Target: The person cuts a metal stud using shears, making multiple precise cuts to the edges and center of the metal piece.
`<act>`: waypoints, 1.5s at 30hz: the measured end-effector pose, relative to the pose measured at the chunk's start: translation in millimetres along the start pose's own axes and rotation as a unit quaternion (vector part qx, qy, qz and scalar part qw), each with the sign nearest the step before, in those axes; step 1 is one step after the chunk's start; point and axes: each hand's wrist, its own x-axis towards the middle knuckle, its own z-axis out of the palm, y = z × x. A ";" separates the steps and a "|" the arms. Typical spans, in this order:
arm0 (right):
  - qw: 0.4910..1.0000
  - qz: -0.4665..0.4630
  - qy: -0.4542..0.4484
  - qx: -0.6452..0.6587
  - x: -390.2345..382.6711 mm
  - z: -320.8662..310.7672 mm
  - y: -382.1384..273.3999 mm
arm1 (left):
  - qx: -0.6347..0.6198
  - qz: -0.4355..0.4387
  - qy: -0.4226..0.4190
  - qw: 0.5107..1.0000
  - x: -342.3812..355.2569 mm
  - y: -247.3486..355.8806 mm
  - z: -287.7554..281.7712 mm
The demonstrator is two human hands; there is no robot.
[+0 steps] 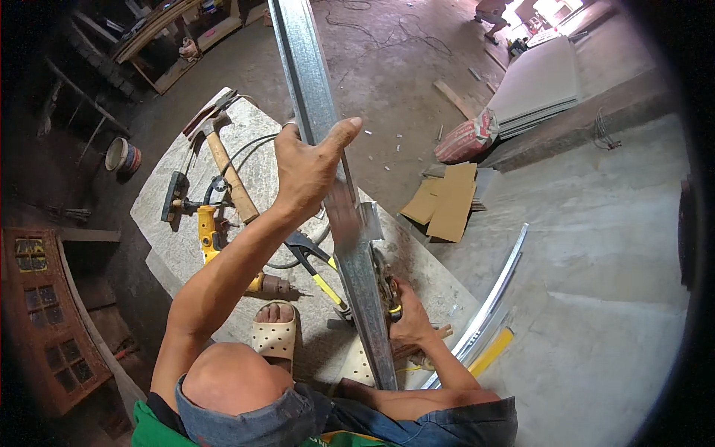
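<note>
Two hands at it: left hand (pixel 307 173) clamped round the metal channel (pixel 307 78), right hand (pixel 411 316) below gripping a hand tool (pixel 387 287); working its edge, seemingly, steadiness needed next.

Silvery steel stud (pixel 313 82), yellow power drill (pixel 208 229), cream clog (pixel 272 340) dotted with holes, red-and-white sack (pixel 465 139), tan cardboard (pixel 453 207)

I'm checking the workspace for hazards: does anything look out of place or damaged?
Small white scraps litter the floor, as if dropped. Below the left hand, a metal flap seems to jut from the metal channel, breaking its straight edge; blur hides whether it's damaged.
</note>
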 end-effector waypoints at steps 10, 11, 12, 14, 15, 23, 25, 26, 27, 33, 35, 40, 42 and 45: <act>0.999 -0.044 -0.005 -0.006 12.5 -4.2 8.0 | -0.053 0.001 -0.023 0.998 0.7 -4.2 12.5; 0.999 -0.045 -0.015 0.021 16.4 -1.9 6.8 | -0.052 0.002 -0.025 0.998 1.5 -4.8 14.1; 0.999 -0.046 -0.013 0.022 19.0 1.0 5.4 | -0.058 0.020 -0.028 0.998 2.3 -6.3 16.7; 0.996 -0.007 -0.041 0.083 24.0 5.7 2.6 | -0.065 0.039 -0.033 0.997 4.4 -7.9 19.5; 0.996 -0.006 -0.035 0.081 23.0 7.5 10.7 | -0.062 0.042 -0.039 0.996 4.1 -6.6 23.9; 0.999 -0.031 0.021 0.009 17.9 0.0 25.7 | -0.035 0.067 -0.025 0.997 9.3 -13.7 28.4; 0.999 -0.026 0.005 0.022 19.5 0.0 22.2 | -0.042 0.033 -0.031 0.998 10.3 -16.9 25.3; 0.999 -0.021 -0.008 0.032 19.7 -0.8 21.1 | -0.042 0.033 -0.031 0.998 10.5 -18.1 26.2; 0.999 -0.021 -0.008 0.032 19.6 -0.8 23.4 | -0.045 0.042 -0.032 0.998 10.8 -19.2 27.1; 0.998 -0.016 -0.051 0.033 20.6 -9.2 25.0 | -0.046 0.076 -0.016 0.996 6.4 -15.1 30.4; 0.998 -0.028 -0.061 -0.013 20.5 -7.7 37.3 | -0.052 0.068 -0.016 0.996 5.3 -15.0 31.3; 0.998 -0.049 -0.040 -0.005 24.7 -7.6 26.1 | -0.033 0.061 -0.027 0.997 7.1 -19.9 26.1; 0.998 -0.045 -0.031 -0.011 24.9 -6.7 20.3 | -0.044 0.067 -0.029 0.996 7.3 -19.5 24.1; 0.999 -0.050 0.003 0.006 20.5 -3.3 22.5 | -0.056 0.083 -0.030 0.995 7.6 -19.8 27.6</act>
